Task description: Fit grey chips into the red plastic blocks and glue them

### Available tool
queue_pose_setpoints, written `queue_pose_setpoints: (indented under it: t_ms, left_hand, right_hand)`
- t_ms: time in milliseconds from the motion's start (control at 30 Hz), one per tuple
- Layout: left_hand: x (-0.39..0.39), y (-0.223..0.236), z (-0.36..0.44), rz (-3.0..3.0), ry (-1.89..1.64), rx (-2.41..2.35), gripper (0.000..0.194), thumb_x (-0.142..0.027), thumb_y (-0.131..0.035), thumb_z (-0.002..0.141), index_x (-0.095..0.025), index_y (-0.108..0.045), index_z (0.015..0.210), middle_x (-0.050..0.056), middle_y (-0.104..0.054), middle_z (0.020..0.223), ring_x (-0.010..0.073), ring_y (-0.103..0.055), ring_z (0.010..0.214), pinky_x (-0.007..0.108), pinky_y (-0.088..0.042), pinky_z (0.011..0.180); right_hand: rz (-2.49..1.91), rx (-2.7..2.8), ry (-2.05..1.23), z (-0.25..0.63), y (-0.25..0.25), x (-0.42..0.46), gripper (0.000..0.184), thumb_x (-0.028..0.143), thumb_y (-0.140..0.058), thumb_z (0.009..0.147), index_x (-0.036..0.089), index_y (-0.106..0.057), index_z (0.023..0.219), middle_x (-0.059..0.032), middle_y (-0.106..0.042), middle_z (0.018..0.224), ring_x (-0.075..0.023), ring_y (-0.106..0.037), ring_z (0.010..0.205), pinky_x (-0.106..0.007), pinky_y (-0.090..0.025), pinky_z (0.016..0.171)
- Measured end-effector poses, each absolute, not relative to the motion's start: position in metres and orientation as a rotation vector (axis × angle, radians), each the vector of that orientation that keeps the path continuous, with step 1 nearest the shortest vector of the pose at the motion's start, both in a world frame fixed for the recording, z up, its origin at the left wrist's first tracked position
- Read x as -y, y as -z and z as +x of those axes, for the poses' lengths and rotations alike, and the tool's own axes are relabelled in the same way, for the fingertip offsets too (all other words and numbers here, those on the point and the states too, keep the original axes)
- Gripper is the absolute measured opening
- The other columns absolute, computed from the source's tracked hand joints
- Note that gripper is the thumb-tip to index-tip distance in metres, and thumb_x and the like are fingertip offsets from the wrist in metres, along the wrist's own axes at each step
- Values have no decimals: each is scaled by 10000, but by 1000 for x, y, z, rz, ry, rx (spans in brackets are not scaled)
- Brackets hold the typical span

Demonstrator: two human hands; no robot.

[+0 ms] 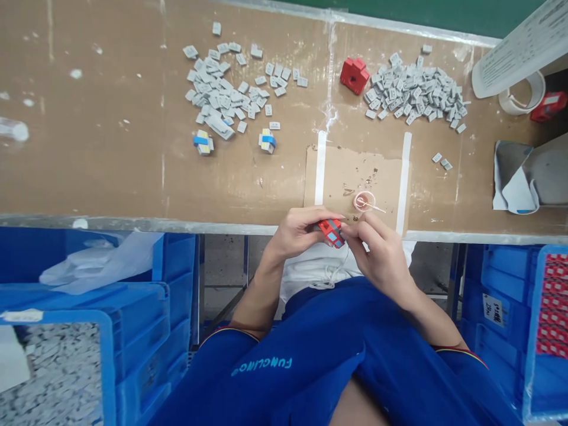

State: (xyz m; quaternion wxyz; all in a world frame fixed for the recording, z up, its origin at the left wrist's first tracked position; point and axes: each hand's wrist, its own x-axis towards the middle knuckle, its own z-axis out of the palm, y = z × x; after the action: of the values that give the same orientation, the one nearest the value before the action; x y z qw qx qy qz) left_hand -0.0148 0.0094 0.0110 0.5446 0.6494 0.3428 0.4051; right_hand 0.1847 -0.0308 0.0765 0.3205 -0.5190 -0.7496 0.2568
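My left hand (pixel 299 232) grips a small red block-shaped plastic part (pixel 326 226) with grey and pale blue faces, just off the table's front edge. My right hand (pixel 377 248) is closed in a pinch at the part's right side; whatever lies between its fingertips is too small and covered to name. Just beyond the hands, a small round cup (pixel 358 195) with reddish liquid and a thin stick (pixel 377 208) in it stands on a cardboard sheet (pixel 337 171) taped to the table. Dark spots and drips mark the sheet around the cup.
Grey tiles lie in a left pile (pixel 217 89) and a right pile (pixel 417 92). A red part (pixel 354 76) stands between them. Two grey parts with blue bands (pixel 203 142) sit nearer. Blue crates (pixel 137 296) flank me. Tape (pixel 535 92) is at right.
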Motion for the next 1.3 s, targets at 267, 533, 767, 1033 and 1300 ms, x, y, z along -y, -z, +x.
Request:
queue_pose_setpoints:
  t_ms: [267, 533, 767, 1033, 1300]
  left_hand:
    - [-12, -11, -19, 1521, -914, -668, 247, -379, -784, 942, -238, -850, 1135, 101, -849, 958, 189, -803, 831, 271, -629, 768]
    - [-4, -9, -11, 1324, -991, -785, 596, -423, -929, 780, -255, -761, 1327, 98, -846, 1122, 216, -817, 958, 287, -667, 841]
    - [-3, -8, -8, 1339, -1043, -842, 591, -432, -939, 751, -244, -773, 1286, 107, -832, 1197, 244, -800, 1071, 346, -640, 971]
    - [-8, -8, -14, 1540, -1065, -772, 429, -460, -827, 886, -212, -791, 1233, 124, -827, 1141, 235, -773, 1043, 353, -606, 936]
    - [-5, -7, -11, 1489, -1137, -851, 460, -471, -867, 834, -220, -802, 1213, 114, -831, 1147, 244, -777, 1055, 364, -601, 968]
  right_hand:
    - [-1278, 1764, -918, 193, -72, 40, 82, 165, -645, 1016, 226, -693, 988, -9, -639, 827, -141, -590, 701, -273, -495, 620]
    - [-1310, 1706, -793, 189, -64, 38, 141, 158, -650, 1006, 250, -736, 1068, -42, -716, 926, -178, -692, 827, -325, -587, 709]
    - [-1355, 1749, -630, 180, -50, 38, 139, 166, -638, 1016, 236, -748, 1063, -48, -703, 902, -173, -693, 787, -317, -586, 675]
    - [-1321, 1775, -698, 178, -48, 38, 109, 137, -628, 1003, 201, -704, 959, -21, -636, 813, -138, -611, 689, -275, -510, 640]
    - [-1356, 1750, -610, 172, -41, 38, 102, 143, -632, 1007, 199, -716, 1002, -23, -654, 810, -133, -628, 676, -261, -540, 635]
